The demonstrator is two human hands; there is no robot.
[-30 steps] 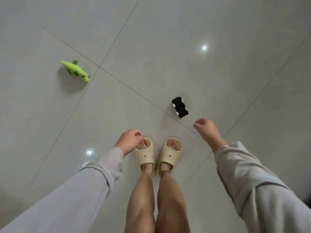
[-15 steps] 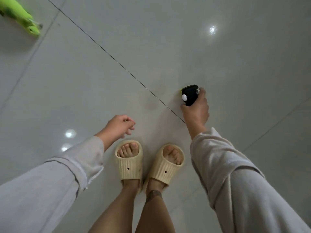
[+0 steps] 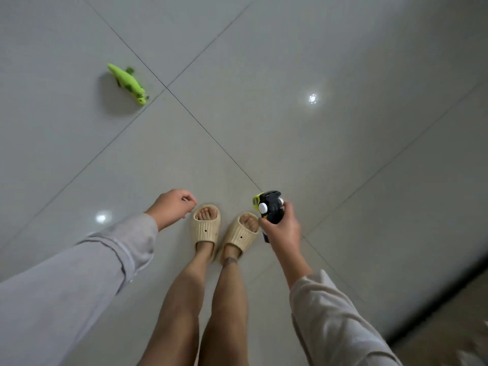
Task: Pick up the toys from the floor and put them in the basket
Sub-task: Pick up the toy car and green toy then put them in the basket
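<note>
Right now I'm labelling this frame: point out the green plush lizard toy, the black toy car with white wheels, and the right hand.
green plush lizard toy [image 3: 128, 82], head view, mid-body
black toy car [image 3: 272, 207], head view, underside
right hand [image 3: 284, 229], head view, back

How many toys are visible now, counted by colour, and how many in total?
Green toys: 1, the green lizard toy lying on the floor.
Black toys: 1, the black toy car with white wheels, held in the right hand.
Total: 2 toys. No basket is in view.
</note>
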